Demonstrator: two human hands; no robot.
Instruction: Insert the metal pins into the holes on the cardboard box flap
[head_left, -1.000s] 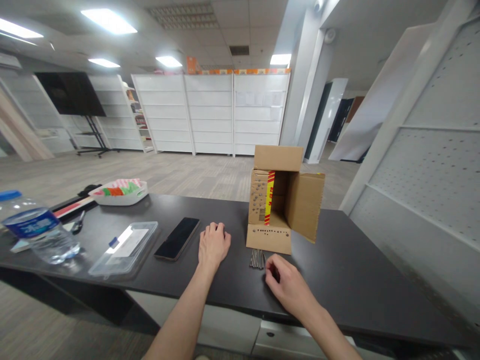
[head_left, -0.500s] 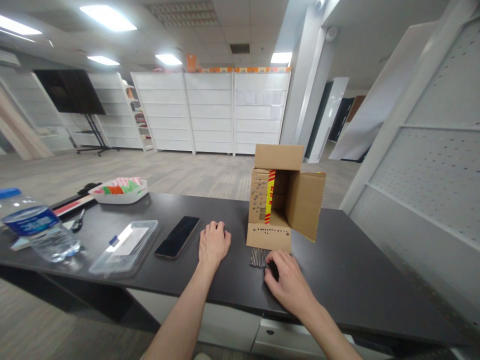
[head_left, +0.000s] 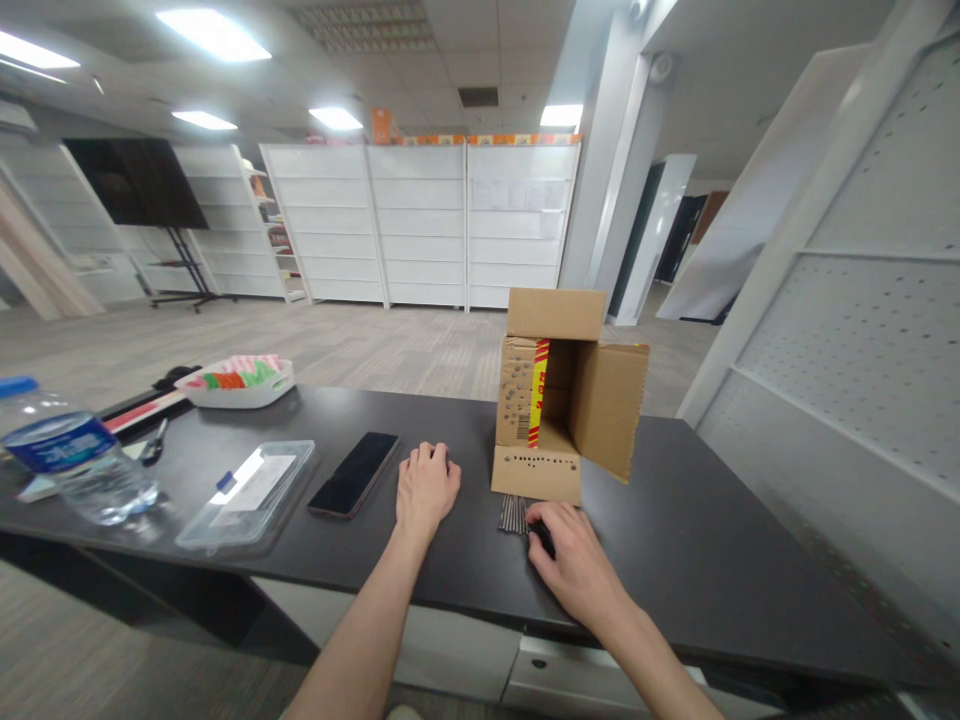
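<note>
A row of several thin metal nails or screws [head_left: 512, 514] lies side by side on the dark table, just in front of a cardboard box. My right hand [head_left: 574, 555] rests at the right end of that row, thumb and index finger curved apart with a dark gap between them. Its fingertips touch or nearly touch the last pieces. Palm down on the tabletop, my left hand [head_left: 426, 490] lies with loosely bent fingers between the phone and the box. The open cardboard box [head_left: 514, 400] faces me, and its lower flap [head_left: 536, 475] has a line of small holes.
Left of my left hand are a black phone [head_left: 354, 475], a clear plastic case [head_left: 251, 495] and a water bottle [head_left: 79, 465]. A white basket [head_left: 247, 395] with colourful packets stands at the back left of the table [head_left: 720, 560]. A perforated panel rises on the right.
The view has shifted very slightly. Both hands, the box and the row of metal pieces keep nearly the same places.
</note>
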